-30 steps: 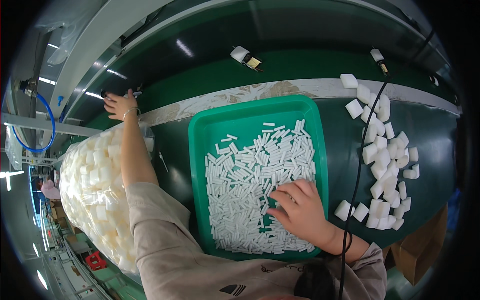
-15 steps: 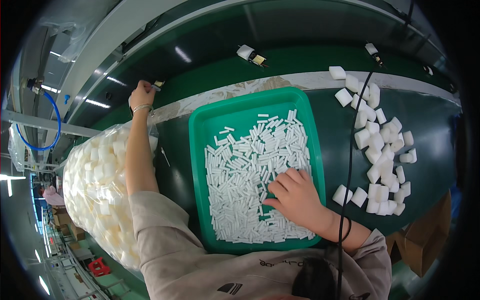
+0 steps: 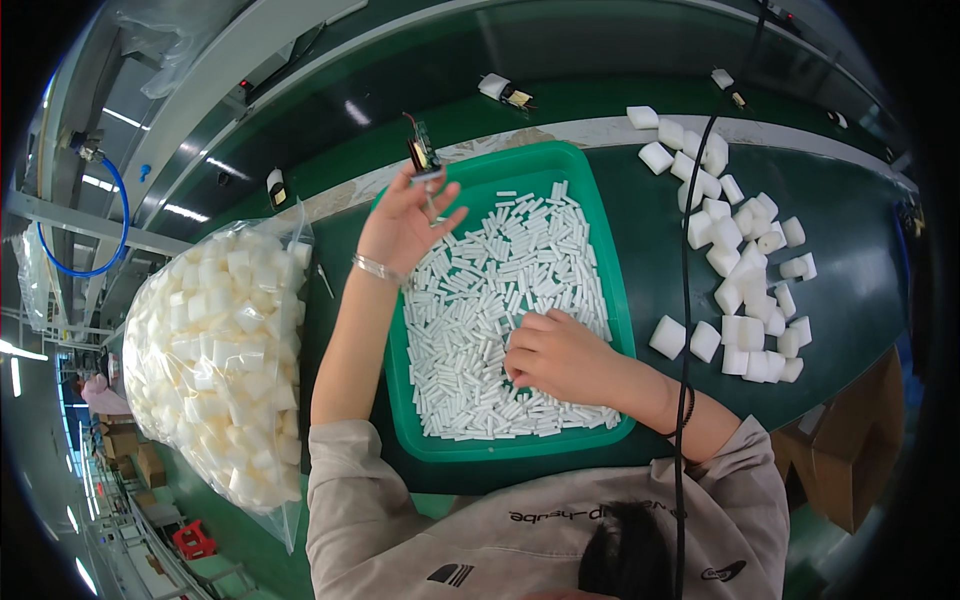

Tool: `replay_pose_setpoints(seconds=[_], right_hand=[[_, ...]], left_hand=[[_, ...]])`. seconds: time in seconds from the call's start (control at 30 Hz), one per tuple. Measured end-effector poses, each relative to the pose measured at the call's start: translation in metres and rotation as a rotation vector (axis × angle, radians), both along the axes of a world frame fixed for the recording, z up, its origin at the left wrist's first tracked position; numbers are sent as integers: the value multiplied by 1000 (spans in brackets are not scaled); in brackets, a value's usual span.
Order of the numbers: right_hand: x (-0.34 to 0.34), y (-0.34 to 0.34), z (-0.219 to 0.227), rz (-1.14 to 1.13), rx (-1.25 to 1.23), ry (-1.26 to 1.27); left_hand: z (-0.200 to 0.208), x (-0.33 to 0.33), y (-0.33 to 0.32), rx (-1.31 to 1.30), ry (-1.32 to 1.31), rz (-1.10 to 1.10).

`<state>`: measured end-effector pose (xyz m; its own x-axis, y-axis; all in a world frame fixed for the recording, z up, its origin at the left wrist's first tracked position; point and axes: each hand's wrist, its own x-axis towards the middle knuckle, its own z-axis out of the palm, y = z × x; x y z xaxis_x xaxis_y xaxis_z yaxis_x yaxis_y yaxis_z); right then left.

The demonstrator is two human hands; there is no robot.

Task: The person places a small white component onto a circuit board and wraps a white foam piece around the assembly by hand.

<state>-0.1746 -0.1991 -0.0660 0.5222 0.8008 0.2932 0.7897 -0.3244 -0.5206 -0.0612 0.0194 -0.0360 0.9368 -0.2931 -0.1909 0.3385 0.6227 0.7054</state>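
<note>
Over the upper left of the green tray [image 3: 398, 410], my left hand [image 3: 400, 222] holds up a small electronic assembly [image 3: 423, 152]. A circuit board, a yellow block and a red wire show on it. Some fingers of that hand are stretched out below the assembly. Short white sticks [image 3: 470, 330] lie loosely all over the tray's bottom. Among them, right of the middle, rests my right hand [image 3: 550, 355], its fingertips drawn together and pointing down. Whatever lies between those fingertips is hidden.
A clear bag of white foam blocks [image 3: 215, 350] bulges at the left, with a thin pointed tool [image 3: 326, 281] beside it. Loose foam blocks [image 3: 745, 270] lie at the right, crossed by a black cable [image 3: 686, 300]. White-topped assemblies [image 3: 505, 90] sit on the green conveyor belt [image 3: 420, 85].
My left hand has come right, from the belt to above the tray, with the assembly. Another assembly now shows on the belt at left. My right hand's fingers have closed together among the sticks.
</note>
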Motion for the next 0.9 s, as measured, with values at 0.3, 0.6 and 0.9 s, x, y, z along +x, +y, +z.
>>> replay_pose_setpoints(seconds=[0.3,0.6,0.9], right_hand=[[-2,-1,6,-199,-105,-139],[5,-4,19,-397,348,479],[9,-10,16,-517,672,791]], left_hand=[[10,-50,-42,-104,-61,-204],[7,-65,-44,111,-116,17],[9,-73,-49,82,-223,-73]])
